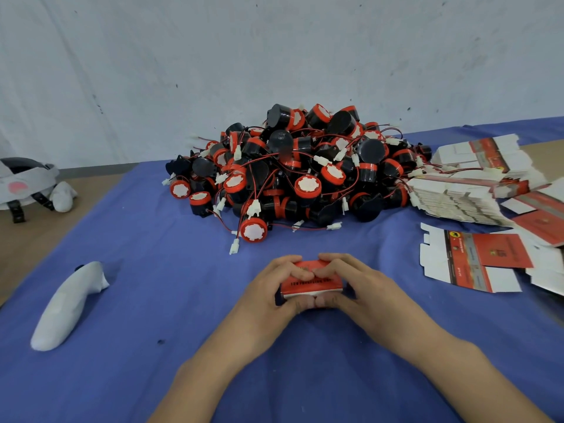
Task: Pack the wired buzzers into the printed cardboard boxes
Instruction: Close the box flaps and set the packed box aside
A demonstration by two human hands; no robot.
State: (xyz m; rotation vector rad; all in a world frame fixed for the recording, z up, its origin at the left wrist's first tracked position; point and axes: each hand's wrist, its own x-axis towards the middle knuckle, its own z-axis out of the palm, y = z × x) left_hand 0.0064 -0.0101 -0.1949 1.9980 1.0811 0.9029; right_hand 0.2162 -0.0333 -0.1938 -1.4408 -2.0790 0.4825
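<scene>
Before the buzzer pile [293, 169], both the left hand [271, 288] and the right hand [351, 283] clasp a red box [311, 282], fingers [305, 303] curled round it on the blue counter [152, 270].

Small packing workshop, hand-work setup. Evid.: bulk heap of identical black-red wired buzzers [293, 169] at frame centre. Stacks of flat printed box blanks [457, 196] at right edge, one unfolded blank [476, 264] at lower right. Table [137, 239] w/ blue cloth, set against scuffed white wall [213, 56] across top. Left hand [274, 288] + right hand [351, 279] grip a folded-up red box [311, 283], lower centre: packing done by hand.
</scene>
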